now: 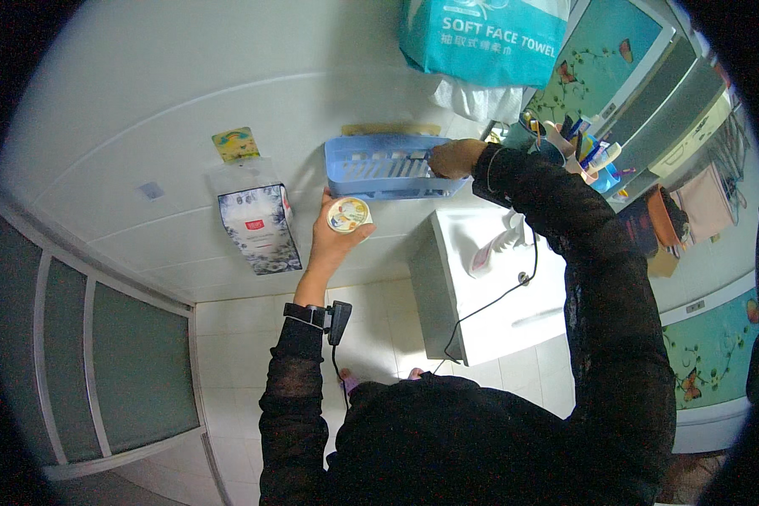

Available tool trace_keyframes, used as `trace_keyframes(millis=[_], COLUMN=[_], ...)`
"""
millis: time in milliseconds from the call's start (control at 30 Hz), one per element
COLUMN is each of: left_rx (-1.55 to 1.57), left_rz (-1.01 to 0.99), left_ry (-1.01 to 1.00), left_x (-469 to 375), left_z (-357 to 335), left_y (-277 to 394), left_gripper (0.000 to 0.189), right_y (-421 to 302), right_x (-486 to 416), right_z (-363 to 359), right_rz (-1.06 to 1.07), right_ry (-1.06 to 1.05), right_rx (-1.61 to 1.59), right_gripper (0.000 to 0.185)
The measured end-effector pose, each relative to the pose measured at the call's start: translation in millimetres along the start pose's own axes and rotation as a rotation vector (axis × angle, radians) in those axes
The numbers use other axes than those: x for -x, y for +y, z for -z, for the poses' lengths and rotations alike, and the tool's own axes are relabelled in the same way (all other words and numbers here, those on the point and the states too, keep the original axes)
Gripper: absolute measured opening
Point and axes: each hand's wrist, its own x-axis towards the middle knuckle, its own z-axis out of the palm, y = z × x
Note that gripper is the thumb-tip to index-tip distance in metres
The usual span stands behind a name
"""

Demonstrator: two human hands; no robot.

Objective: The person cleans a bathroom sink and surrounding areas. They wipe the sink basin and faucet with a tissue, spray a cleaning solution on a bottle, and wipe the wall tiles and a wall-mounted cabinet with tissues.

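My left hand (334,237) grips a small round tub (348,215) with a printed yellow and white lid, just below the left end of a wall rack. That rack (386,189) is blue plastic with a slotted bottom, fixed to the white wall. At its right end, the fingers of my right hand (458,158) reach over the rim and touch it; they are partly hidden, and whether they hold anything is unclear. A patterned paper packet (259,229) hangs on the wall left of the tub.
A white washbasin (512,303) stands below right, a black cable crossing it. A teal face towel pack (484,44) hangs above. Cups with toothbrushes and combs (598,171) stand right, near my right forearm. A glass-panelled door (142,367) is at left.
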Motion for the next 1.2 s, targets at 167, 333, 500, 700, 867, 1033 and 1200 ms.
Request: trace_keyframes(millis=[167,333,500,700,867,1033,1200], left_rx=[-0.129,-0.088,-0.140,-0.210,-0.244,-0.450,-0.329], left_rz=[-0.072,-0.064,-0.076,-0.118,-0.074,-0.108,-0.064], left_ry=[0.018,-0.011,-0.008,-0.022,-0.058,-0.095,-0.044], left_x=[-4,-4,-1,0,2,3,14], left_z=[-4,-5,-5,-1,4,15,38], left_y=[-7,-3,2,7,18,17,2], left_gripper=[0.062,0.052,0.054,0.059,0.087,0.094,0.089], right_y=[-6,-14,-26,-82,-67,-39,-101], right_x=[6,-16,-41,-64,-69,-95,-159], right_z=[24,35,45,110,213,229,144], right_rz=[-0.183,-0.090,-0.179,-0.243,-0.268,-0.315,0.016], right_ry=[-0.226,-0.145,-0.050,0.711,1.800,1.792,0.865], right_rx=[-0.230,-0.462,-0.487,-1.061,-0.313,-0.141,-0.204], right_gripper=[0.027,0.025,0.022,0.022,0.023,0.037,0.025])
